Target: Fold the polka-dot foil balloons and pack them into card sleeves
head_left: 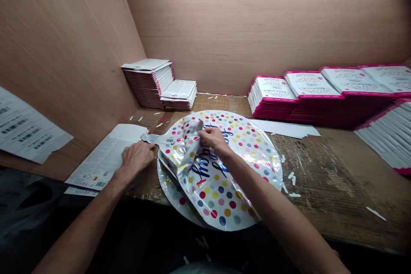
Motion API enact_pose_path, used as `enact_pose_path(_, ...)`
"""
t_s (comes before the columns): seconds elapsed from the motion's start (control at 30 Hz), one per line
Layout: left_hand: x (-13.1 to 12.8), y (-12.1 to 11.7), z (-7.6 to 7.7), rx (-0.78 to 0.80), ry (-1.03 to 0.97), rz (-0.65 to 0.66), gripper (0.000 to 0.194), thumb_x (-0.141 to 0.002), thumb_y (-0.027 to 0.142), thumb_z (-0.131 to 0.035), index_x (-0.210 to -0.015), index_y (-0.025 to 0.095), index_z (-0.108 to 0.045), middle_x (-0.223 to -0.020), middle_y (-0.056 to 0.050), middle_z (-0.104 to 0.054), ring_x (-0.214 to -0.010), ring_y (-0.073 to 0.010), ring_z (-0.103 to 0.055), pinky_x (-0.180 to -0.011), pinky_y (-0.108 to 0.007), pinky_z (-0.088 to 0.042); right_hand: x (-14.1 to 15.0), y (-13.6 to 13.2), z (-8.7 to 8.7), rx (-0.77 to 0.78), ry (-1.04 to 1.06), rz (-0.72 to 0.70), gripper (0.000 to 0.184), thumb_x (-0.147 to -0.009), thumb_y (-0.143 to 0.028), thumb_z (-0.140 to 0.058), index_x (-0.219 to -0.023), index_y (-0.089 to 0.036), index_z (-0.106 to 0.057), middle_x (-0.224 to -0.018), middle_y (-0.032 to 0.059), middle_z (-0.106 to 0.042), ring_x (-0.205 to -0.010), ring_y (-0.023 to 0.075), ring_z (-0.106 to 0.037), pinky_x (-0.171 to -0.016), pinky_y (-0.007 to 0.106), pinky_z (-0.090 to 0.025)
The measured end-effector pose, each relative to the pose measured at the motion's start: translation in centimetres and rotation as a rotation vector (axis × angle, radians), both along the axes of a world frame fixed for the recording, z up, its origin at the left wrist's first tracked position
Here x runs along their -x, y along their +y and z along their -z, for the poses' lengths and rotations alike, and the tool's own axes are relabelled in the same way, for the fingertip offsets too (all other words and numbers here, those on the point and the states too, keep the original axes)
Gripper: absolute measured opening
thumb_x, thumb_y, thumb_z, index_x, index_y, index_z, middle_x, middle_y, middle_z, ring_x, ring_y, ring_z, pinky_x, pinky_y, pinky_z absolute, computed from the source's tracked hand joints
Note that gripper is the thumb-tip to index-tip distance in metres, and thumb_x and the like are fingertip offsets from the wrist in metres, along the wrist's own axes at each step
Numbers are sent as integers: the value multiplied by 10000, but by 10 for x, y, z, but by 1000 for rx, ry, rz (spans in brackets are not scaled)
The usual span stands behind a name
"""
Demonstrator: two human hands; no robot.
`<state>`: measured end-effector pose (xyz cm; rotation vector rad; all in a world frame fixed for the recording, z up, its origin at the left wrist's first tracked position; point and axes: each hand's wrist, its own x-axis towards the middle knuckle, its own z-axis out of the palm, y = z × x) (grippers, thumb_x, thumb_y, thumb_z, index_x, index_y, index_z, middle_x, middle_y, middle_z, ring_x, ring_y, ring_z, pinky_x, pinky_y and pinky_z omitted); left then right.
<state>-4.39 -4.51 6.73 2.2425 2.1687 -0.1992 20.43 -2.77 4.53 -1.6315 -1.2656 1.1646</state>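
Observation:
A flat, round foil balloon (221,199), white with coloured dots and blue "happy birthday" lettering, lies in front of me, partly over the table's front edge. Beneath it, the rim of another dotted balloon (178,205) shows. My right hand (213,139) pinches a lifted, creased fold of the top balloon near its middle. At the left, my left hand (138,156) has its fingers curled closed at the balloon's narrow tail (150,138); its fingertips are partly hidden. Printed white cards (105,154) lie flat under and beside that hand.
Stacks of white and pink packets stand at the back left (146,83) and back right (289,98), with more at the far right (388,132). White strips (289,128) lie behind the balloon. Paper scraps dot the worn table (334,184). Wooden panels (257,25) rise behind and left; a barcode sheet (28,124) hangs left.

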Motion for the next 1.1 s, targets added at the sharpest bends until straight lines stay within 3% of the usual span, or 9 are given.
enact_pose_path(0.07, -16, -5, -17, -50, -24, 42, 379, -839, 203, -446, -1047, 184, -763, -1045, -159, -691, -998, -322, -644, -860, -425, -492, -42, -16, 3, 40, 51, 80, 185, -825, -265, -563, -674, -161, -587, -558, -8, -626, -450, 72, -548, -457, 152, -430)
enact_pose_path(0.17, -64, -30, -32, -265, -298, 453, 420, -895, 285, -397, -1159, 165, -701, -1197, -133, -646, -1136, -267, -581, -989, -380, -444, -96, -42, 9, 88, 80, 178, 196, -830, -295, -574, -681, -173, -536, -530, -7, -603, -381, 63, -483, -389, 156, -387)
enact_pose_path(0.33, -100, -114, -25, 364, -407, 738, 460, -805, 636, -523, -811, 220, -721, -832, -92, -691, -827, -256, -654, -787, -359, -519, -138, -60, 18, 85, 27, 253, 279, -825, -361, -599, -645, -199, -461, -489, -35, -548, -367, 73, -478, -399, 174, -412)
enact_pose_path(0.47, -76, -160, -27, 464, -548, 879, 371, -690, 672, -653, -826, 334, -724, -802, -40, -705, -799, -260, -677, -641, -328, -545, -158, -56, 19, 102, -159, 227, 236, -818, -304, -588, -626, -177, -540, -461, -17, -552, -355, 93, -486, -386, 188, -369)
enact_pose_path(0.63, -108, -130, -18, 125, -707, 731, 402, -915, 526, -482, -1198, 304, -660, -1158, -67, -712, -1070, -239, -663, -957, -375, -523, -170, -68, 9, -47, -469, 255, 185, -831, -282, -572, -878, -145, -688, -802, 100, -712, -746, 215, -670, -686, 295, -511)
enact_pose_path(0.73, -137, -113, 15, -115, -594, 612, 495, -965, 474, -393, -1309, 180, -594, -1398, -147, -567, -1325, -304, -497, -1087, -477, -431, -161, -79, 6, -303, -672, 290, 379, -896, -300, -499, -1212, -127, -618, -1214, 176, -633, -1094, 286, -604, -938, 401, -469)
enact_pose_path(0.87, -145, -129, 62, -239, -399, 657, 619, -949, 522, -414, -1413, 118, -476, -1508, -216, -416, -1416, -385, -347, -1078, -574, -411, -143, -78, 13, -636, -934, -6, 431, -986, -302, -380, -1348, -137, -545, -1396, 154, -537, -1292, 253, -482, -1092, 395, -373)
enact_pose_path(1.0, -137, -146, 78, -381, -389, 542, 598, -932, 520, -450, -1338, 84, -506, -1483, -253, -431, -1427, -393, -323, -1092, -593, -386, -142, -62, 33, -428, -1136, -225, 457, -1018, -311, -338, -1420, -150, -484, -1520, 143, -413, -1415, 277, -345, -1148, 479, -275)
enact_pose_path(1.1, -141, -148, 72, -403, -465, 349, 381, -881, 483, -531, -970, 128, -637, -1379, -256, -527, -1420, -431, -314, -1100, -613, -355, -152, -54, 43, -316, -1157, -266, 469, -1017, -333, -356, -1432, -147, -472, -1540, 138, -386, -1440, 298, -306, -1151, 500, -268)
